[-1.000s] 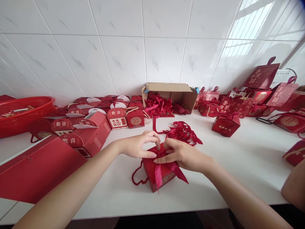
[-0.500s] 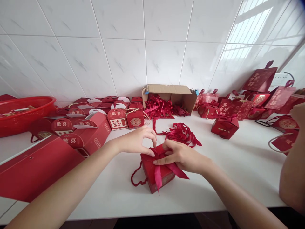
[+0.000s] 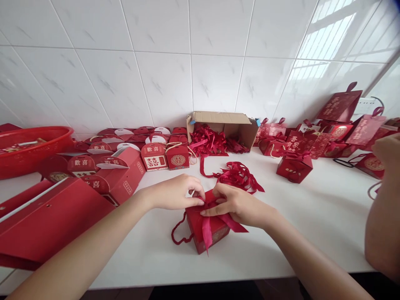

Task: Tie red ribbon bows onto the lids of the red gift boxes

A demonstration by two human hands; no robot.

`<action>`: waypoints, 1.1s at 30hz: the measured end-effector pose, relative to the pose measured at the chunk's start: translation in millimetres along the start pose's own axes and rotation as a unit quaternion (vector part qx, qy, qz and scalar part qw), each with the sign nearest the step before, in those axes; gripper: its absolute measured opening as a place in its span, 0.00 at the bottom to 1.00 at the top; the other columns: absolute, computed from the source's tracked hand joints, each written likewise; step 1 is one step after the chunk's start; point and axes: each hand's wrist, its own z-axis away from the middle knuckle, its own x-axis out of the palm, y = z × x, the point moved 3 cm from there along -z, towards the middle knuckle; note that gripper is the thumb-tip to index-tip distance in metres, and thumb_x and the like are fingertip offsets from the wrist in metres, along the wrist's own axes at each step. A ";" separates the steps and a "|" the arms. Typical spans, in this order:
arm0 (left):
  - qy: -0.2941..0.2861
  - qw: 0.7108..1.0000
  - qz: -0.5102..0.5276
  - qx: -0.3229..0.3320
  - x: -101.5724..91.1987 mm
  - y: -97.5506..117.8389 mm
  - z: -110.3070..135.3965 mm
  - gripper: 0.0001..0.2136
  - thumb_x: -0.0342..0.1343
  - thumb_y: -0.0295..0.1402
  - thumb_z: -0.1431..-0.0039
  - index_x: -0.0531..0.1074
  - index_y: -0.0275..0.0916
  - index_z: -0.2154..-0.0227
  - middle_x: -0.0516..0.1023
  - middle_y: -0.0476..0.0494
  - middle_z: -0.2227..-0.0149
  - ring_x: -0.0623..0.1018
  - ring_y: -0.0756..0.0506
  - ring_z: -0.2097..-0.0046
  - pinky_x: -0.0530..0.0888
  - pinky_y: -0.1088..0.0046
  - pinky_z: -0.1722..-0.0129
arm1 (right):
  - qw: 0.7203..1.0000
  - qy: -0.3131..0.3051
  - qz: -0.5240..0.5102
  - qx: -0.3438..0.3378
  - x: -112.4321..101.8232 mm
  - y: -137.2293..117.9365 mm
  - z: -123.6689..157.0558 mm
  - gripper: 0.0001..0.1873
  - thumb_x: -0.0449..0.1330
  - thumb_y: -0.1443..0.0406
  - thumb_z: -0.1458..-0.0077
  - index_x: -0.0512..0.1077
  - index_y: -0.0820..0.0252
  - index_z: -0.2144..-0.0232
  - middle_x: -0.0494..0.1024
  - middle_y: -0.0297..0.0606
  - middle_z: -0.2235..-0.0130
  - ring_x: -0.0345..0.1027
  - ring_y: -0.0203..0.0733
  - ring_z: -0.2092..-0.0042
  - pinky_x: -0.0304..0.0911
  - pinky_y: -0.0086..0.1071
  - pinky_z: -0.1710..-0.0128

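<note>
A small red gift box (image 3: pixel 204 233) with a dark red cord handle (image 3: pixel 176 236) sits on the white table before me. A red ribbon (image 3: pixel 207 231) lies over its top, and its tails hang over the near side. My left hand (image 3: pixel 184 192) pinches part of the ribbon between thumb and fingers at the top of the box. Beside it, my right hand (image 3: pixel 237 205) is closed on the ribbon, with the index finger and thumb against the knot area. The fingers partly hide how the ribbon is looped.
Behind the box lies a heap of loose ribbon (image 3: pixel 240 176). A cardboard box (image 3: pixel 223 116) of ribbons stands against the wall. Red boxes (image 3: pixel 154 156) and a red basin (image 3: pixel 40 152) are at left; finished-looking boxes (image 3: pixel 294 168) and another person's arm (image 3: pixel 383 225) at right.
My left thumb and fingers have closed together on the ribbon. My right hand stays nearly still. At the left edge a large red box has shifted, and the other person's arm has moved slightly.
</note>
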 end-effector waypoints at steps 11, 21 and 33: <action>-0.031 0.999 -0.025 -0.035 -6.6 -2.7 0.9 0.08 0.54 0.40 0.44 0.74 0.42 0.70 0.69 0.49 0.62 0.71 0.48 0.62 0.66 0.75 0.64 | 1.000 -0.001 -0.006 -0.004 0.5 0.9 0.7 0.27 0.52 0.78 0.44 0.72 0.44 0.50 0.62 0.38 0.64 0.60 0.36 0.62 0.62 0.28 0.64; -0.044 0.999 0.032 -0.007 -0.4 -6.3 -8.0 0.12 0.61 0.44 0.51 0.71 0.40 0.74 0.69 0.50 0.63 0.69 0.47 0.60 0.65 0.74 0.60 | 1.000 0.006 0.001 -0.003 -2.7 -2.5 -0.9 0.25 0.53 0.76 0.42 0.72 0.43 0.50 0.59 0.36 0.67 0.55 0.34 0.68 0.56 0.26 0.71; 0.007 0.993 0.114 0.011 -1.7 -17.0 -7.9 0.13 0.55 0.43 0.45 0.68 0.38 0.73 0.67 0.49 0.65 0.67 0.49 0.62 0.64 0.74 0.60 | 1.000 0.011 -0.001 -0.005 -1.7 -2.3 1.2 0.22 0.54 0.74 0.42 0.74 0.44 0.52 0.56 0.34 0.68 0.53 0.34 0.69 0.54 0.25 0.73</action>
